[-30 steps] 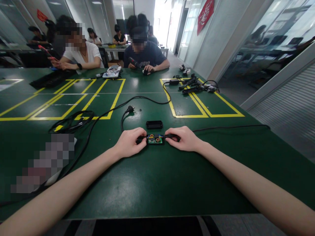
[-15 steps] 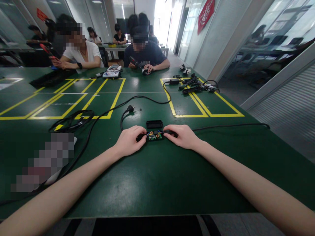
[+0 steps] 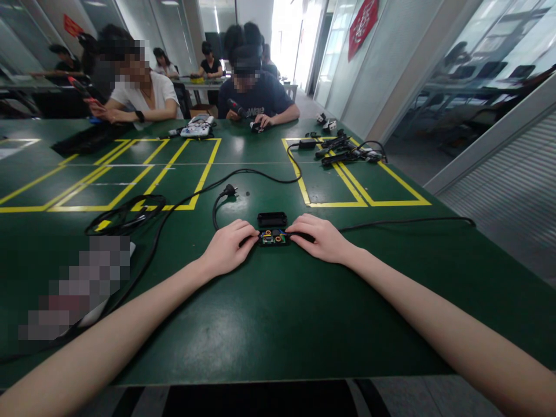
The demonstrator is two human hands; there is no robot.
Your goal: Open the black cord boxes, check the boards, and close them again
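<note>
Between my hands a small circuit board (image 3: 273, 238) with copper-wound coils and coloured wires sits in a black plastic case half (image 3: 274, 244). My left hand (image 3: 229, 246) is closed at the left end of the case, pinching the black cable there, which comes from a plug (image 3: 229, 191). At the right end my right hand (image 3: 319, 238) closes thumb and fingers on the other black cable (image 3: 391, 224), which runs away to the right. Just behind the case lies the matching black cover (image 3: 272, 219), hollow side showing. The fingertips partly hide both cable entries.
To the left lie a coiled black cable (image 3: 130, 214) and a blurred-out object (image 3: 82, 284). Yellow tape (image 3: 334, 204) marks the green table (image 3: 260, 324). Black adapters and cables (image 3: 341, 152) are piled at the back right. Co-workers sit across the table, one holding a tool (image 3: 237, 108).
My hands stay at both ends of the case. My left fingers have shifted slightly and look straighter, and my right knuckles sit a little higher.
</note>
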